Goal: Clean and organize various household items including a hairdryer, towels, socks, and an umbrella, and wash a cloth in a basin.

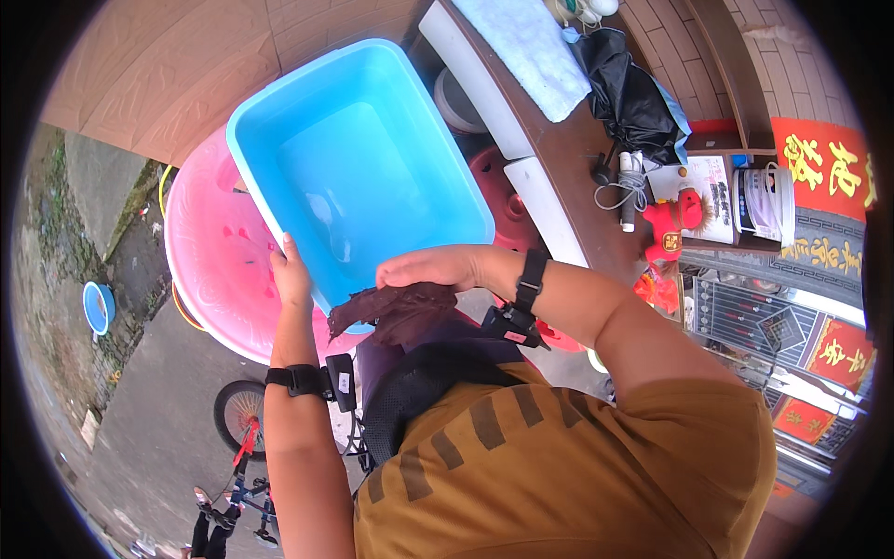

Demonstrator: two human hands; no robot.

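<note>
A light-blue rectangular plastic tub [391,161] is tilted in front of me, its inside turned towards the camera. What looks like a little water or a wet shine shows on its inner surface. My left hand [292,277] grips the tub's left rim, thumb up along the edge. With my right hand [433,268] I hold a dark brown wet-looking cloth [394,314] against the near rim; the fingers are partly hidden behind it. Below and to the left of the tub sits a large round pink plastic basin [209,244], partly covered by it.
On the right, a brown-topped table [552,150] carries a pale-blue towel [527,52], a black bag [621,84], a corded device [628,192] and a red plush toy [674,216]. A small blue basin [99,308] stands on the ground at left. A bicycle [244,447] and a person's legs [209,524] appear lower left.
</note>
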